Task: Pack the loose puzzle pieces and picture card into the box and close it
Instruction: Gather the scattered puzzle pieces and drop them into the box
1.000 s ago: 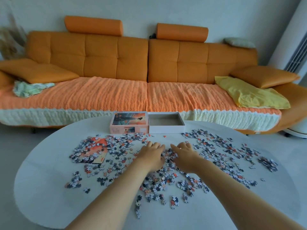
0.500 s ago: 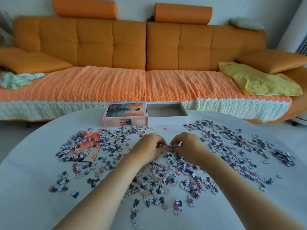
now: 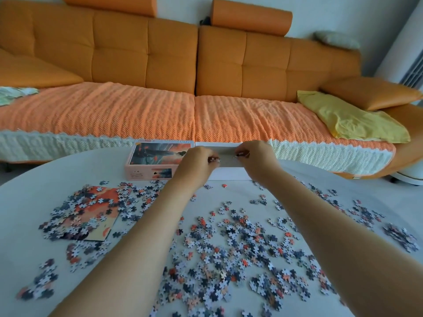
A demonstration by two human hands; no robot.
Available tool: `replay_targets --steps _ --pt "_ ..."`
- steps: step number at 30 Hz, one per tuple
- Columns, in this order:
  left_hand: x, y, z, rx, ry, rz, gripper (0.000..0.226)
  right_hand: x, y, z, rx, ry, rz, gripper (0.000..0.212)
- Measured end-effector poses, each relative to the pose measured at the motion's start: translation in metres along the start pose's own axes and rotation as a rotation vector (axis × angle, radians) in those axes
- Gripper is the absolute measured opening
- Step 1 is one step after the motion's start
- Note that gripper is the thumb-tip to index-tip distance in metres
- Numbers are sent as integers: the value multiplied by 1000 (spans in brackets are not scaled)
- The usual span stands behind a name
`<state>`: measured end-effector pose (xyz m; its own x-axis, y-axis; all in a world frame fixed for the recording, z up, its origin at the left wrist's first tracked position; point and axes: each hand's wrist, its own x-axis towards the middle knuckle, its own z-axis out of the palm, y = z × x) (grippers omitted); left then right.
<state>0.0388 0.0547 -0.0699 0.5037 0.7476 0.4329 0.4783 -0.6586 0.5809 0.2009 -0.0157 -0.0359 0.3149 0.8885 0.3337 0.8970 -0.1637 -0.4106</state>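
Loose puzzle pieces (image 3: 231,255) lie scattered across the white round table (image 3: 27,236). The orange picture card (image 3: 100,209) lies at the left, partly covered by pieces. At the table's far edge stands the open white box (image 3: 229,173), with its pink lid (image 3: 158,161) beside it on the left, picture side up. My left hand (image 3: 196,163) and my right hand (image 3: 254,154) hover over the box, each gripping a small bunch of puzzle pieces in curled fingers. The hands hide most of the box's inside.
An orange sofa (image 3: 146,53) with a knitted orange cover runs behind the table. A yellow cloth (image 3: 352,120) and an orange cushion (image 3: 370,92) lie on its right end. A single red piece (image 3: 224,185) sits just before the box.
Both hands closed on pieces in the middle of the table, then lifted and moved forward to above the white box. The camera has tilted and moved closer.
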Motion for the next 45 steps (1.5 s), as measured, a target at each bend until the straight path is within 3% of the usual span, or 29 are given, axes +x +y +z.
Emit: replay_targets --steps 4,9,13,17,21,26,28,32,37,40,45 --pt "11 -3 15 85 55 49 11 16 13 21 -100 -85 -12 28" --pt "12 -7 25 555 -145 103 26 11 17 22 -113 -105 -117 30" --pt "1 -9 20 448 -81 150 31 -4 14 22 -23 28 -194 28" --pt "-21 -10 8 269 40 225 25 -30 9 29 -61 -157 -221 30" --pt "-48 -8 4 300 -200 171 29 -52 10 40 -151 -366 -186 39" --pt "-69 -17 -4 420 -381 143 34 -65 5 36 -128 -386 -193 38" --pt "-71 -15 -11 382 -364 92 29 -63 3 29 -80 -353 -199 33" --pt "-71 -14 -25 419 -271 69 21 -42 2 16 -104 -112 -213 37" --pt "-65 -19 -25 522 -36 150 34 -30 2 14 -294 -324 -117 61" --pt "-63 -24 -26 526 -123 70 54 -36 4 16 -216 -333 -110 60" --pt "-72 -18 -25 480 -85 41 52 -56 -1 11 -179 -314 -104 51"
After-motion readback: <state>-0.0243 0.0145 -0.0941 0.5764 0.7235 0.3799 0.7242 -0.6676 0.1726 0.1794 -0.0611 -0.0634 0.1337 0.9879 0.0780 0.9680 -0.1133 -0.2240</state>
